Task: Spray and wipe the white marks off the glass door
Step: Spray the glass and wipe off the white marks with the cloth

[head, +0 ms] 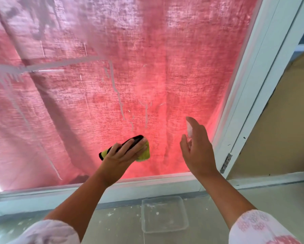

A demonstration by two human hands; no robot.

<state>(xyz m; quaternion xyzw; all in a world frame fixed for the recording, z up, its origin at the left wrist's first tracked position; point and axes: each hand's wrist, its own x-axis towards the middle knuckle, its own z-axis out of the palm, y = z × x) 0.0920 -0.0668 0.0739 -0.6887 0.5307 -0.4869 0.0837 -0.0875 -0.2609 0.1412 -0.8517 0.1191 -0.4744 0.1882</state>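
Glass door [165, 67] glossy, smeared; cloth [144, 153] fuzzy, perhaps microfibre.

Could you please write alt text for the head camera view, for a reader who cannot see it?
A person's left hand presses a yellow and black cloth on a glass door streaked with white marks, while the right hand holds a clear spray bottle to its right. A red curtain hangs behind the glass; a clear plastic tray lies on the floor.

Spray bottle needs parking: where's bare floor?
Bare grey floor left of the clear square plastic tray, and right of it below the white door frame. Crowded: lower glass around left hand and right hand.
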